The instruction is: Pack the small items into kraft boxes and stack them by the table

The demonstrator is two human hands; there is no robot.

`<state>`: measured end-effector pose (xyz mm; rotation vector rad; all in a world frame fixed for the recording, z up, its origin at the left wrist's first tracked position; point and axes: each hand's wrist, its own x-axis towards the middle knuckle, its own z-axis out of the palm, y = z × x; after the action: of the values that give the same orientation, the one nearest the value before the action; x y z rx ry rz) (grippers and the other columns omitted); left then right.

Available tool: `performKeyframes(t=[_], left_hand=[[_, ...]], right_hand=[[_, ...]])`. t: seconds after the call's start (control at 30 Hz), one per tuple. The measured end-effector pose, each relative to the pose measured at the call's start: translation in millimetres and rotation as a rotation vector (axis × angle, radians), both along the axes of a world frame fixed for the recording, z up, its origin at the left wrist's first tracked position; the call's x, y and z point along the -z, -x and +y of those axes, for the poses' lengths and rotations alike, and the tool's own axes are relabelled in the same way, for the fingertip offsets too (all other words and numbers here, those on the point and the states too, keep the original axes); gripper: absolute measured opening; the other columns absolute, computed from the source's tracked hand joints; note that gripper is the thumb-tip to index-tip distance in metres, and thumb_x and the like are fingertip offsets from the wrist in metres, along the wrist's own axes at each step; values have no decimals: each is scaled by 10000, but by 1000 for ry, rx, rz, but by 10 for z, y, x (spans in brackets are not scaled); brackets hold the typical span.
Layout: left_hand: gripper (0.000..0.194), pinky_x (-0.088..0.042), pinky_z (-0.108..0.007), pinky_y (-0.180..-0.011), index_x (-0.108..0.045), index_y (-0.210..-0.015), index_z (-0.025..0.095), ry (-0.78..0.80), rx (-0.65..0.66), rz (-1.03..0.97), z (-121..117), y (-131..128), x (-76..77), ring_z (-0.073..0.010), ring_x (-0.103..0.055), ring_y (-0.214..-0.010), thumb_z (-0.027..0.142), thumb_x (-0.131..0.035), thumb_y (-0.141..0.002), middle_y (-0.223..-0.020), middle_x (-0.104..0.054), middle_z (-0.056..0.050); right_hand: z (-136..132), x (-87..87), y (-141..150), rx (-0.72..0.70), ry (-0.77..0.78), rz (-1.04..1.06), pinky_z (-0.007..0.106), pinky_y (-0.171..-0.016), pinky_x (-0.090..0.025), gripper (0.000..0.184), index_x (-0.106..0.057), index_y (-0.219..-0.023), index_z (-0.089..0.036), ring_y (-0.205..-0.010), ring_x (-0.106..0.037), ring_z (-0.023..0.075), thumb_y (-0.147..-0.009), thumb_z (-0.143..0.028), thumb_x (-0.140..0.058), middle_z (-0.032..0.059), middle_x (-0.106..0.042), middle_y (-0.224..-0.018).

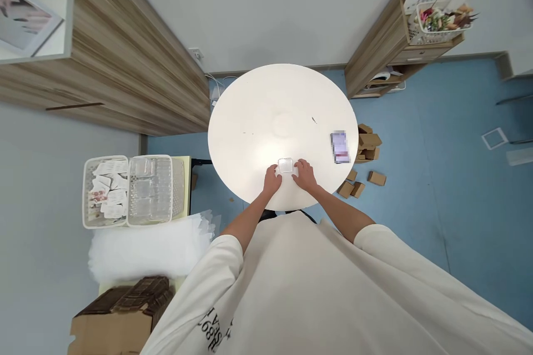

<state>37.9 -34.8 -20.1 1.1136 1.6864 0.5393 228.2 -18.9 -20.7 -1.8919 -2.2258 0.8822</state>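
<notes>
A small clear plastic box (285, 165) with rounded corners lies on the round white table (266, 100), close to its near edge. My left hand (272, 179) rests at the box's left side, its fingers curved and the thumb apart. On the other side, my right hand (306, 175) is bent in the same way, thumb spread from the fingers. Narrow gaps seem to separate both hands from the box, and neither is closed on it. What the box contains, if anything, is too small to make out.
A blurred phone-like object (340, 147) lies at the table's right. Small cardboard boxes (377, 178) sit on the floor beyond. At left stand a basket of clear boxes (171, 194), a basket of packets (85, 194), white bags (145, 247) and a carton (112, 333).
</notes>
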Motion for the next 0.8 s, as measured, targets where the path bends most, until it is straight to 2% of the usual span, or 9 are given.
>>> performKeyframes(t=[0.1,0.23,0.33,0.43,0.6,0.8], left_hand=[[469,-468,-416,-998,-514,-1222,217,-8,35,-14,3,-46,13,-257,-557,-1199,90,-588,-777,-1289,-566,-107],[543,-476,-406,-982,-485,-1267,226,-1,63,-41,18,-106,17,-245,-558,-1178,74,-605,-760,-1300,-542,-106],[556,-479,-392,-986,-478,-1306,224,-5,43,-22,61,-103,-33,-236,-561,-1172,81,-610,-786,-1334,-507,-123],[464,-491,-371,-971,-509,-1285,229,-29,16,-11,141,-77,-119,-215,-589,-1116,127,-608,-843,-1309,-517,-113],[292,-504,-365,-949,-595,-1196,209,-86,-48,15,314,-50,-219,-200,-626,-1019,232,-611,-905,-1201,-575,-108],[220,-503,-363,-939,-671,-1094,188,-16,-102,14,490,-35,-209,-207,-652,-996,249,-634,-886,-1093,-678,-98]], right_hand=[[-84,2,7,43,56,35,438,-981,-416,376,-500,-1251,-215,-1190,-485,308,-883,-263,-559,137,-525,-1324],[-64,-38,112,59,75,95,412,-983,-424,408,-472,-1326,-198,-1194,-510,279,-922,-238,-511,141,-530,-1335],[17,-129,159,64,65,91,410,-975,-430,393,-491,-1345,-203,-1184,-533,271,-954,-243,-479,143,-543,-1318],[133,-245,152,42,52,67,401,-971,-432,362,-536,-1333,-210,-1145,-562,257,-985,-271,-458,128,-580,-1249],[331,-378,105,33,93,102,350,-901,-456,326,-613,-1267,-225,-1018,-617,213,-1029,-300,-404,99,-626,-1165],[523,-404,82,-78,113,84,299,-816,-452,321,-684,-1089,-246,-973,-612,195,-1047,-268,-367,60,-670,-1006]])
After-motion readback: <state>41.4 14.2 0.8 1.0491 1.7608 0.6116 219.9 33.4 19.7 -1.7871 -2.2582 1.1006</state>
